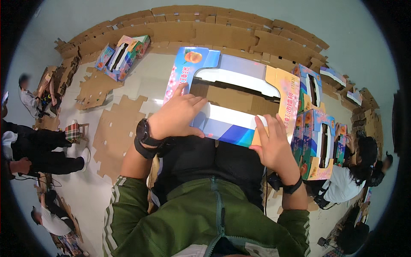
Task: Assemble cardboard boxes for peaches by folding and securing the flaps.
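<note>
A printed cardboard carton (188, 68) lies in front of my knees, with pink, blue and yellow panels, a peach picture and a wide opening in its upper face. White inner flaps (239, 81) line the opening, and brown cardboard shows inside it. My left hand (182, 113) grips the near left corner, fingers over the upper panel and thumb by the near edge. At the near right corner, my right hand (272, 139) has its fingers over the edge and its thumb lower on the near side. The fingertips' undersides are hidden.
Finished-looking cartons (317, 141) stand close on my right, and more cartons (124, 58) sit at the far left. Flattened brown cardboard (117, 132) lies on the floor at left. A low cardboard wall (205, 32) curves behind. A person (38, 145) is at left, another (342, 184) at right.
</note>
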The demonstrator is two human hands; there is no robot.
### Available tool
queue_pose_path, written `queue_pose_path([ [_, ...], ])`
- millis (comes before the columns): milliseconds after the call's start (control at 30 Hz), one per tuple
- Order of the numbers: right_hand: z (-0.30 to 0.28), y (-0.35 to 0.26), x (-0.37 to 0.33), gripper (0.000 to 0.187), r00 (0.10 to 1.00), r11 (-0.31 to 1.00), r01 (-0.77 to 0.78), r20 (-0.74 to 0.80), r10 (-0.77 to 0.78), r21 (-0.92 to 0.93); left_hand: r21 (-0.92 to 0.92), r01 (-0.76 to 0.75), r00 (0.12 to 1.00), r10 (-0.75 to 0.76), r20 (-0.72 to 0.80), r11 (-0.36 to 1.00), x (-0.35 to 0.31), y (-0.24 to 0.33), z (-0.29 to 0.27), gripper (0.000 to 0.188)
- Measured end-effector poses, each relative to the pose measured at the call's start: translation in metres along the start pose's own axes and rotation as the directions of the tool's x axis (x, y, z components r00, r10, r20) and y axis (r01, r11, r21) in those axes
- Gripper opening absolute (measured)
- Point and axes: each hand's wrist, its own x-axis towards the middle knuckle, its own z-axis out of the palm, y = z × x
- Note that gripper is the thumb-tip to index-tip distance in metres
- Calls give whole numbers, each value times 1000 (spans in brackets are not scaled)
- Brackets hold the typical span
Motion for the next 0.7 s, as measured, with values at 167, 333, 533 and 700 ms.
queue_pose_path([
  [167, 3, -2, -2, 82, 1000, 1000, 4, -10, -4, 29, -32, -43, 999, 44, 14, 999, 0, -4, -2, 96],
  [333, 3, -2, -1, 82, 1000, 998, -1, -16, 2, 62, -41, -36, 999, 37, 23, 999, 1, -7, -2, 96],
  [533, 1, -1, -2, 80, 1000, 998, -2, -9, 3, 67, -71, -44, 999, 44, 2, 997, 0, -7, -4, 95],
  [700, -1, 1, -4, 83, 1000, 997, -10, -21, 12, 79, -103, -36, 999, 37, 3, 994, -3, -7, 1, 97],
])
